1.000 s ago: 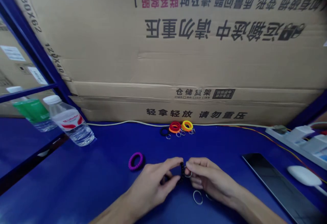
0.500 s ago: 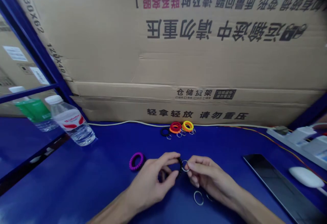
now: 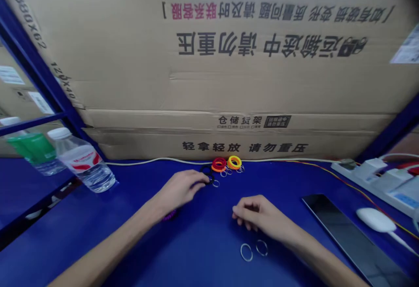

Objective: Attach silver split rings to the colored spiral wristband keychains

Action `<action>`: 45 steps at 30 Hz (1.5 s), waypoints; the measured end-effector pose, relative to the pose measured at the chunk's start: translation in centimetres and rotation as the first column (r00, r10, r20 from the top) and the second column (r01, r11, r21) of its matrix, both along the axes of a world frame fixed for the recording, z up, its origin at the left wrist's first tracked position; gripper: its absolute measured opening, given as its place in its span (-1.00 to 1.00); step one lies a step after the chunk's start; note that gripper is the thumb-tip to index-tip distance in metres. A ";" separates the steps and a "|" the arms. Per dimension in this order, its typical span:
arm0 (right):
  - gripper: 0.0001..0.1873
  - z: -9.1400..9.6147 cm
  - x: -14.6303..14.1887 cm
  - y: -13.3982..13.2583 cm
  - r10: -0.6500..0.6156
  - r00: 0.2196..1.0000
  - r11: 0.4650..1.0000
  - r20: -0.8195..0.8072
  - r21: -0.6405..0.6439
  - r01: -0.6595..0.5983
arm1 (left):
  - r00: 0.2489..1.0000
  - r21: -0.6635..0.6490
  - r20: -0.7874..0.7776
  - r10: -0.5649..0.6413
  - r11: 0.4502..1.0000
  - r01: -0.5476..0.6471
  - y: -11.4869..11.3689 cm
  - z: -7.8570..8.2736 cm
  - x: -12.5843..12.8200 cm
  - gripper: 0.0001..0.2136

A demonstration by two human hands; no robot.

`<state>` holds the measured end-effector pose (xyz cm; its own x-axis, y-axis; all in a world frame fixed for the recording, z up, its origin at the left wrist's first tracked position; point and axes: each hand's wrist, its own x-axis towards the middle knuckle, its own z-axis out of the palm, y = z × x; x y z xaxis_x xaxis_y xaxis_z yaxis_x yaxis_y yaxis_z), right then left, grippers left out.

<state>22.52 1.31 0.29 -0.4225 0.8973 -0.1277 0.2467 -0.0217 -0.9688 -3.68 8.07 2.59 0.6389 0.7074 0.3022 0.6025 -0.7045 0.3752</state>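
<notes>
One spiral keyring [image 3: 207, 172] against left hand [image 3: 178, 188]

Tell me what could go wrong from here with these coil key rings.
The left hand is at the black coil, close to the red-and-orange coil and yellow-and-orange coil, so a slip might tangle them. The two loose metal rings near the right hand could roll away if nudged. The purple coil, partly under the left wrist, might get dragged.
</notes>
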 end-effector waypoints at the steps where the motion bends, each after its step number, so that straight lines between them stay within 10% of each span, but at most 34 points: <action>1: -0.60 0.0 0.0 -0.1 0.009 1.000 1.000 0.009 0.009 -0.009 | 1.000 0.005 -0.003 0.004 1.000 -0.004 1.1 0.1 0.0 -0.79; 9: -0.59 0.1 0.1 -0.1 0.017 1.000 1.000 0.018 0.007 -0.017 | 0.999 -0.035 -0.028 -0.019 0.999 0.018 4.7 0.4 0.5 -0.80; 18: -0.59 0.3 0.3 -0.1 0.036 0.999 0.999 0.030 0.010 -0.036 | 0.991 -0.206 -0.127 0.043 0.976 -0.069 -1.3 4.0 -3.6 -0.73; 24: -0.62 1.3 1.5 0.1 -0.003 0.977 0.989 0.215 0.147 -0.030 | 0.913 -0.142 -0.382 0.141 0.968 -0.209 -4.5 2.2 -5.8 -0.86; 35: -0.68 2.5 0.8 -2.5 0.124 0.784 0.922 0.608 0.221 -0.318 | 0.982 -0.121 -0.186 0.038 0.991 -0.061 -6.1 4.6 -2.0 -0.94; 45: -0.88 1.4 1.0 -2.9 0.082 0.780 0.972 0.620 0.124 -0.200 | 0.997 -0.299 0.083 -0.007 0.954 0.032 -7.0 -1.0 2.4 -0.93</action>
